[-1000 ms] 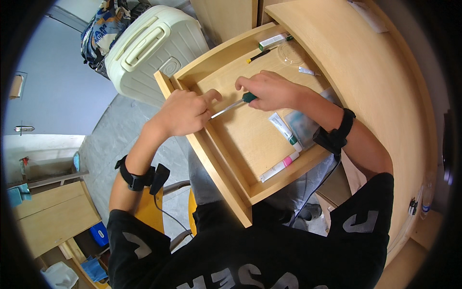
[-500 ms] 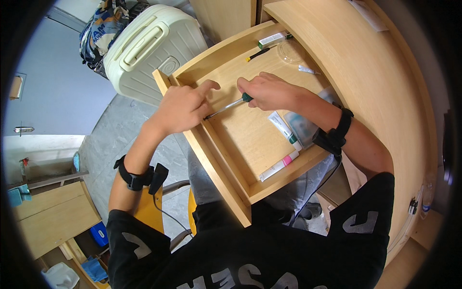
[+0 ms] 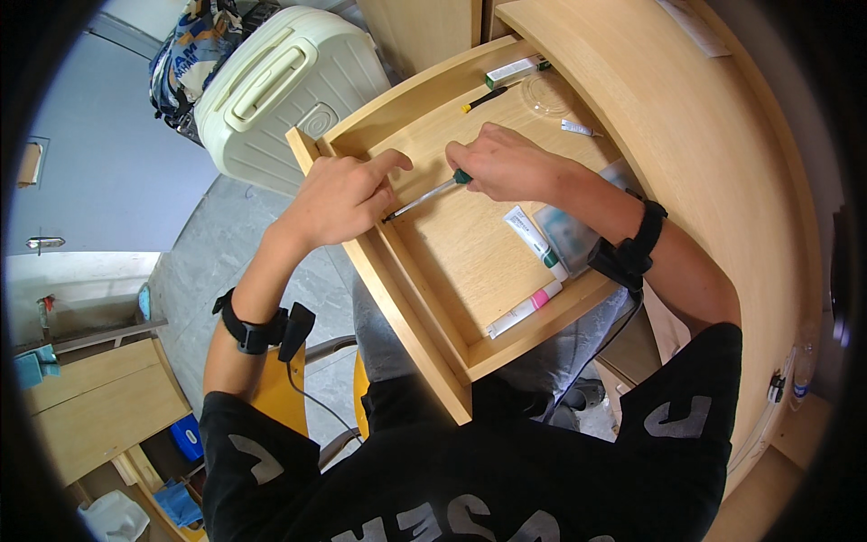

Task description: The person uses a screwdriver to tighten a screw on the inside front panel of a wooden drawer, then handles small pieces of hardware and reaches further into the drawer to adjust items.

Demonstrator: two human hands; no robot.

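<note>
A pulled-out wooden drawer (image 3: 406, 242) spans the middle of the view. My right hand (image 3: 499, 163) is closed round the green handle of a screwdriver (image 3: 424, 197), whose shaft slants down to the left. Its tip meets the inner side of the drawer's front at a small dark spot, perhaps a screw head. Over the drawer front (image 3: 397, 312) lies my left hand (image 3: 345, 200), gripping the board beside the tip. Its index finger sticks out over the drawer, while the other fingers curl and are partly hidden.
Inside the drawer lie a white tube (image 3: 531, 237), a pink-banded tube (image 3: 526, 309), a plastic case (image 3: 567, 237), a yellow-and-black tool (image 3: 485, 99), a small box (image 3: 515, 71) and a clear round lid (image 3: 547, 95). A curved desktop (image 3: 713, 181) overhangs the right; a pale suitcase (image 3: 298, 108) stands left.
My right hand has shifted slightly up and turned a little on the screwdriver handle. The screwdriver tip and my left hand stay almost in place.
</note>
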